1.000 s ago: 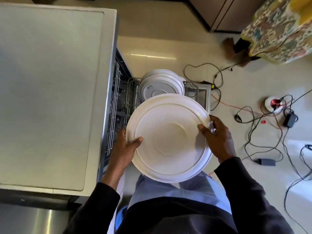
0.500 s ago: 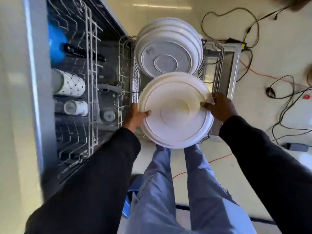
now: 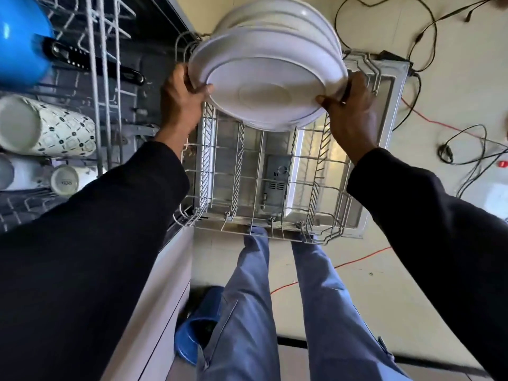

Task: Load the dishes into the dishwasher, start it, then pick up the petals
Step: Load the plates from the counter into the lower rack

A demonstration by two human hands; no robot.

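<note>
Over the pulled-out lower rack (image 3: 248, 171) | gripping white plate (image 3: 264, 86) by opposite rims: left hand (image 3: 180, 101) and right hand (image 3: 353, 116) curled round its edge, thumbs on near face | held tilted, just before standing plates (image 3: 288, 20) at far end | patterned mug (image 3: 55, 127) lying in upper rack (image 3: 101, 64)
</note>
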